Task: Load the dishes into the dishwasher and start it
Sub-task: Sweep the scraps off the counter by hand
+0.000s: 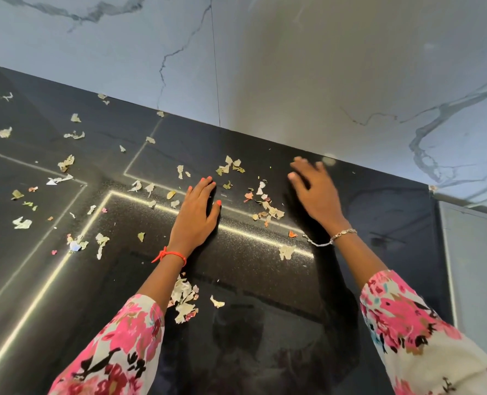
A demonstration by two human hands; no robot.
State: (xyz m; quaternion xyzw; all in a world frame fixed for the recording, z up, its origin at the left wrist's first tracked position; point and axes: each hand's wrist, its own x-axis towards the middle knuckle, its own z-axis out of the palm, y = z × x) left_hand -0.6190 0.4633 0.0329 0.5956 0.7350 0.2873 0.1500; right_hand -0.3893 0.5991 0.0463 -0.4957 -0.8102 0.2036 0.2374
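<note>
On the dark glossy countertop (250,269), near the middle: two hands, both palm-down, neither gripping anything. Left hand (196,215) flat on the dark surface, fingers extended and close together, thumb set apart to the right, orange polish on the nails, a red thread bracelet (170,255) at the wrist. Right hand (314,189) farther and to the right, slightly blurred, fingers loosely spread; contact with the surface cannot be told; a silver chain bracelet (337,237) hanging from the wrist. Two floral sleeves (117,349) in pink, white and black at the near edge. Scattered all over the left and middle of the top: many small torn scraps (183,300), pale green, white and pink, too many to count, the biggest clump just beside the left forearm, another cluster between the two hands. Thin bright inlaid lines (265,238) crossing under both hands. Far side: white marble-patterned wall (322,67) with grey veins. No dishes, dishwasher or container of any kind in view, so the look and place of these cannot be told.
</note>
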